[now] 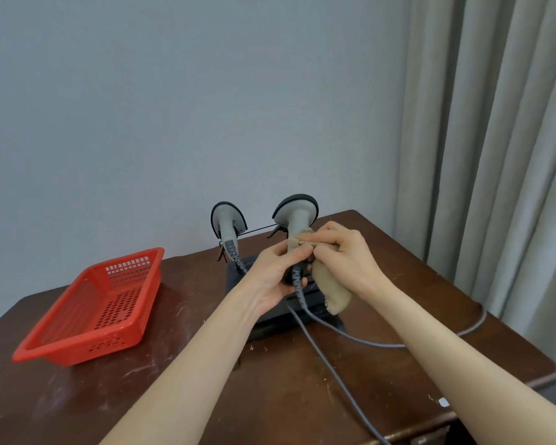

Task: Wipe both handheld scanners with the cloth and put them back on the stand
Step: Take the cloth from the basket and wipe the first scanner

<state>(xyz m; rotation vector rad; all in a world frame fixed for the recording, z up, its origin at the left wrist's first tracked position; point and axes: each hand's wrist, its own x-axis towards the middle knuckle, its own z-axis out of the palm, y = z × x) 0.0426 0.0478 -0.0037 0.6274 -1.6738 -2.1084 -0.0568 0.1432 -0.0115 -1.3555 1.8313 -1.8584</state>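
Two grey handheld scanners are near the table's back edge. The left scanner [228,220] hangs on the thin black wire stand [260,230], head up. Lifted just in front of the stand, the right scanner [297,211] is upright, and my left hand [275,277] grips the bottom of its handle. My right hand [344,256] presses a beige cloth [333,290] against that handle; the cloth's loose end hangs down below my palm. The handle's lower part is hidden by fingers and cloth.
A red perforated plastic basket [93,308] sits at the left of the dark wooden table [398,277]. A black block [238,276] lies under the stand. Two grey cables [334,374] trail toward the front and right edges. Curtains [495,155] hang at the right.
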